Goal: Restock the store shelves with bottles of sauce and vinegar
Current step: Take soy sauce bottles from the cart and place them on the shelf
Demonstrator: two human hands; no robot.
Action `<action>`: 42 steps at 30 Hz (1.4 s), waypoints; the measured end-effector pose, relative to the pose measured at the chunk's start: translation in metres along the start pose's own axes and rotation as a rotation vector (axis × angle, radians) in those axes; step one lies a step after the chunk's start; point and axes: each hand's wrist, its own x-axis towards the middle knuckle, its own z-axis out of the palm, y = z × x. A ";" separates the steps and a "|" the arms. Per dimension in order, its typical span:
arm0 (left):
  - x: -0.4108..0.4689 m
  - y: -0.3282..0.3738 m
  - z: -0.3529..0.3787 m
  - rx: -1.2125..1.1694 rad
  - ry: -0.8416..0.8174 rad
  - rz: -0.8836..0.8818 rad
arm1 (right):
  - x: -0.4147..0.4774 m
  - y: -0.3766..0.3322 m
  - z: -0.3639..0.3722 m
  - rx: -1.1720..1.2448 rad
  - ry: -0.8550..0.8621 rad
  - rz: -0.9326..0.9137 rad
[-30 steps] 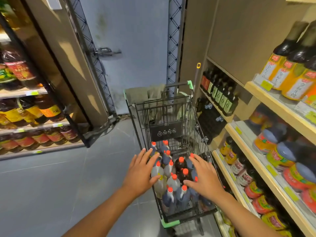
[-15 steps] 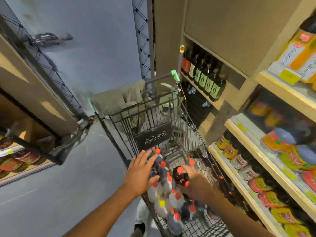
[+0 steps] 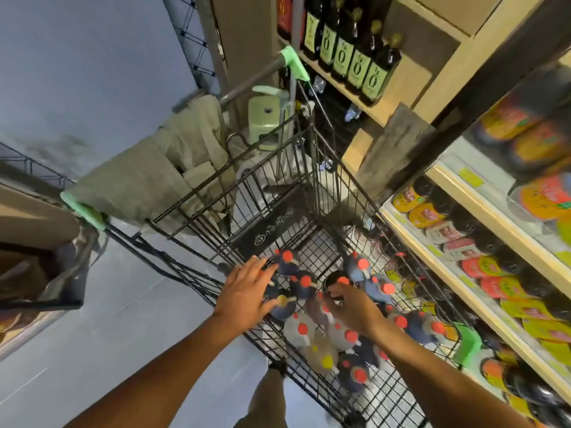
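- Leftmost, I am seeing a khaki cloth [image 3: 145, 183] hanging over the handle end of the wire cart [image 3: 312, 168].
- I am resting my left hand [image 3: 247, 291], fingers straight, on dark red-capped bottles [image 3: 304, 284] standing in the cart basket.
- I am curling my right hand [image 3: 352, 307] round the neck of a dark bottle [image 3: 335, 281] among them.
- Rightward, wooden shelves [image 3: 482, 295] are carrying rows of labelled sauce bottles [image 3: 429, 216], blurred.
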 end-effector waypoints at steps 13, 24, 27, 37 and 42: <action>0.001 -0.011 0.021 0.064 -0.020 0.124 | 0.092 -0.019 0.051 -0.090 0.056 0.098; 0.000 -0.012 0.025 0.049 -0.017 0.111 | 0.107 -0.009 0.067 -0.367 0.110 0.044; 0.000 -0.013 0.025 0.049 -0.021 0.118 | 0.110 -0.008 0.061 -0.414 0.073 0.002; -0.001 -0.013 0.022 0.009 -0.057 0.128 | 0.076 -0.012 0.002 -0.417 0.163 -0.244; 0.004 -0.009 0.012 -0.192 -0.104 0.078 | 0.042 -0.035 -0.058 -0.408 0.138 -0.366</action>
